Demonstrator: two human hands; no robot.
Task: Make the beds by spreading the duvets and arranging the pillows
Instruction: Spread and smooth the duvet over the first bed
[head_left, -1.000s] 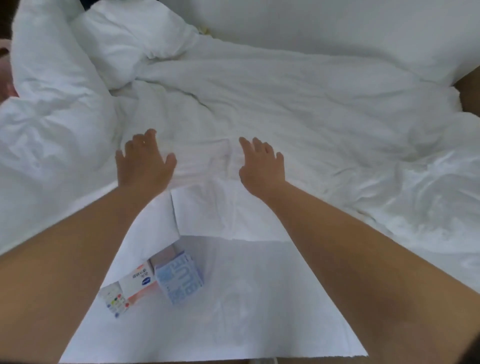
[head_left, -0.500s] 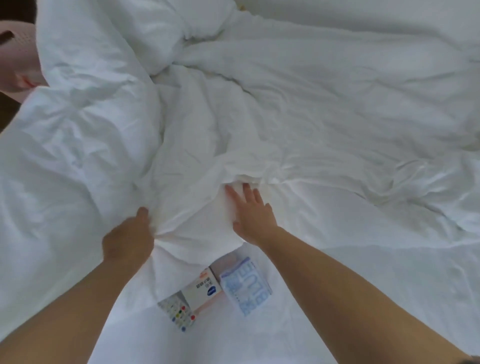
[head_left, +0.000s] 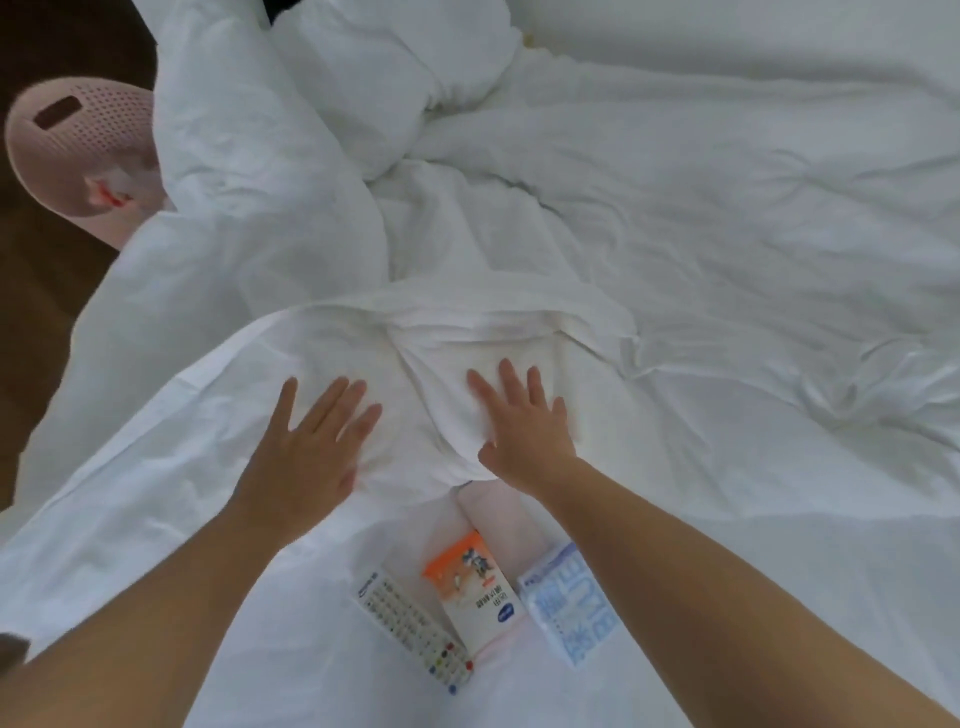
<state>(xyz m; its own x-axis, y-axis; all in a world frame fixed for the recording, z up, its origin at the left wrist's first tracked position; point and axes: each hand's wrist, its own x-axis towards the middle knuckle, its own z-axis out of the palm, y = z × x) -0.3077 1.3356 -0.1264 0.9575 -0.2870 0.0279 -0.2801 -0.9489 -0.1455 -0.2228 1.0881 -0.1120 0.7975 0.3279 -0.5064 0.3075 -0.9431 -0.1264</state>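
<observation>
pink basket: half behind duvet | pink item: top under duvet fold

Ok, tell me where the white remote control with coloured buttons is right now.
In the head view, the white remote control with coloured buttons lies low and centre on the white bed sheet, immediately left of the orange-and-white carton.

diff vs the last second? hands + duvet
The left hand has let go of the white crumpled duvet it gripped half a second ago; both it and the right hand now press flat on the folded edge. That edge lies farther back, baring the whole white remote control. The orange-and-white carton and blue-lettered pack stay beside it.
</observation>
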